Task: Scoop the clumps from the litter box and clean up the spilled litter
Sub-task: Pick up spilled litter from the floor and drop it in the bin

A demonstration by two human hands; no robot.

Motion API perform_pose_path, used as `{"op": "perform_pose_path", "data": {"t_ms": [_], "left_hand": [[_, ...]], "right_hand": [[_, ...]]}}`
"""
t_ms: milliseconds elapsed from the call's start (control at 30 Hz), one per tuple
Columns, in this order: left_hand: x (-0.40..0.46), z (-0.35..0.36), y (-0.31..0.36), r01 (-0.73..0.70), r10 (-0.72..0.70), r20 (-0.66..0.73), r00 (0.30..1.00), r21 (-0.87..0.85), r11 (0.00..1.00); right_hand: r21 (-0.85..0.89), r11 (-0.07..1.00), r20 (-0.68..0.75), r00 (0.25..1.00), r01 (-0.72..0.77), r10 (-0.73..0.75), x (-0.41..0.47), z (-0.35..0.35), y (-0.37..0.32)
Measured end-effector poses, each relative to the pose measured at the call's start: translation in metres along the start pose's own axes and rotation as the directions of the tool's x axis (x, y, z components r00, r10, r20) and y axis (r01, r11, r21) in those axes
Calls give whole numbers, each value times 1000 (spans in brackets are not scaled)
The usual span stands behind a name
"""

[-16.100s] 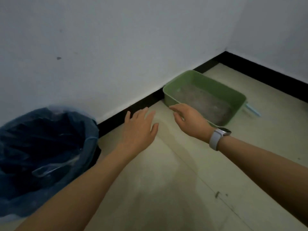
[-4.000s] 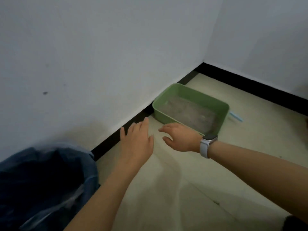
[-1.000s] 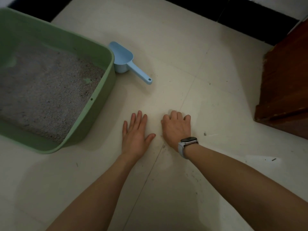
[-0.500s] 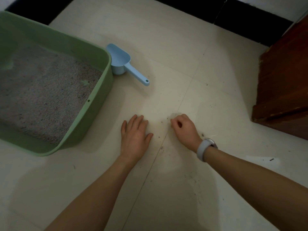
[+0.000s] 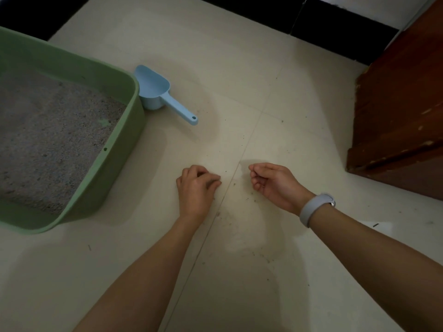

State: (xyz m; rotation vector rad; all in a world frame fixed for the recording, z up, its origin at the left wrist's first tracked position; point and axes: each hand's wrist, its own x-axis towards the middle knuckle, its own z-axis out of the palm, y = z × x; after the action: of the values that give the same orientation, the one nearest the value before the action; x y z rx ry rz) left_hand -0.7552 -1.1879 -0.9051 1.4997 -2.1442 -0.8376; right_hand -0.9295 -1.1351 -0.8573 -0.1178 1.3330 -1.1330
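The green litter box (image 5: 119, 144) holds grey litter and stands on the tiled floor at the left. A light blue scoop (image 5: 157, 91) lies on the floor against its right corner, handle pointing toward me. Small dark grains of spilled litter (image 5: 249, 200) dot the tiles between and below my hands. My left hand (image 5: 195, 188) rests on the floor with its fingers curled, thumb against forefinger, pinching at grains. My right hand (image 5: 275, 185) is raised slightly and turned on its side, fingers curled in over the palm. What it holds is hidden.
A brown wooden cabinet (image 5: 402, 116) stands at the right edge. A black baseboard (image 5: 335, 17) runs along the wall at the top. A tile joint runs diagonally between my hands.
My left hand went from flat on the floor to curled fingers. My right hand lifted off the floor and turned on its side, still curled. Earlier the view held the wall corner and a bin.
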Motion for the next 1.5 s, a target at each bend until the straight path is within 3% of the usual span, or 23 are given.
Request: {"op": "perform_pose_path", "data": {"t_ms": [267,367,433,500,567,667,767,900,967,1100,1200,1333,1500], "left_hand": [[6,3,5,87,-90,48,995,61,994],[10,2,6,117,-125,83,989,93,989],[12,-2,10,176,-180,98,979,42,983],[15,-9,15,258,-246,98,964,-133,957],[16,-17,21,364,-341,128,931,-359,859],[17,-27,24,480,-454,209,866,-603,637],[18,-33,22,525,-522,264,811,-721,452],[20,-41,17,571,-614,337,713,-788,231],[21,-44,13,597,-621,335,709,-753,275],[15,-46,0,558,-536,186,823,-442,703],[0,-46,-9,406,-377,158,913,-238,882],[-26,-33,-17,166,-153,151,977,-79,983],[-53,-21,-18,-84,66,211,975,75,994]], "right_hand": [[-3,995,118,988,-97,96,0,-11,-7],[-35,999,-6,999,-32,32,5,-15,-10],[-190,981,-140,987,50,-77,10,-19,-10],[-410,908,-211,960,85,-185,12,-23,-10],[-576,814,-203,952,73,-229,12,-24,-10],[-777,626,-82,975,67,-207,12,-12,-7],[-883,449,28,971,135,-238,19,12,-2],[-903,397,55,959,167,-279,33,43,4],[-927,332,76,955,173,-287,38,50,10],[-961,196,121,931,198,-345,43,46,21],[-960,176,145,924,218,-353,44,45,23],[-942,244,124,915,230,-384,38,44,25],[-935,201,185,885,293,-427,15,27,32]]}}
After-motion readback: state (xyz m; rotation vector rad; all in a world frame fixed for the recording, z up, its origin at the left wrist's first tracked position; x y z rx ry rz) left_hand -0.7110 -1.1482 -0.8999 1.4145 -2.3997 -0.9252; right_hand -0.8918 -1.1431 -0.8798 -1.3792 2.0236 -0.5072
